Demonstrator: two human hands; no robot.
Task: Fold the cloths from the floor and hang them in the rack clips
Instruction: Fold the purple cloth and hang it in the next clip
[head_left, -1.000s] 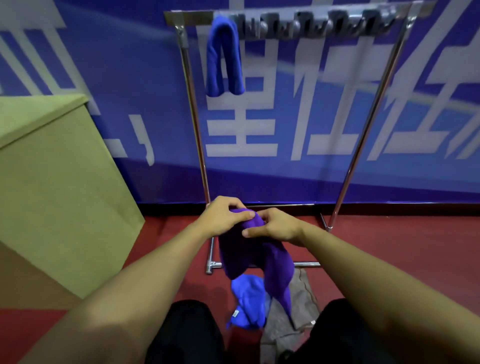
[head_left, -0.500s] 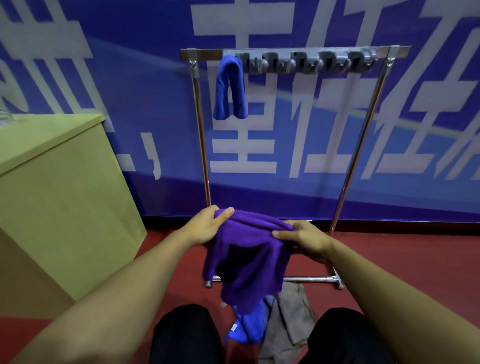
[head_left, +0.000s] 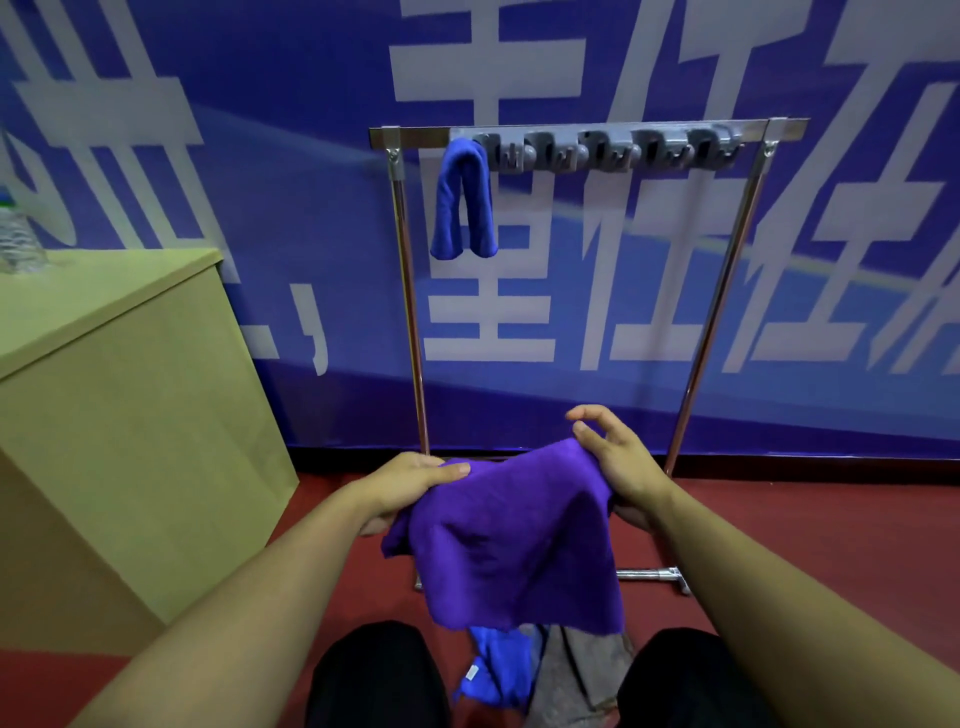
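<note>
Before the rack, left hand and right hand each grip the purple cloth.

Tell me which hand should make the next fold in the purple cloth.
Probably the right hand: it holds the raised corner of the purple cloth, free to sweep across, while the left hand anchors the lower edge.
</note>
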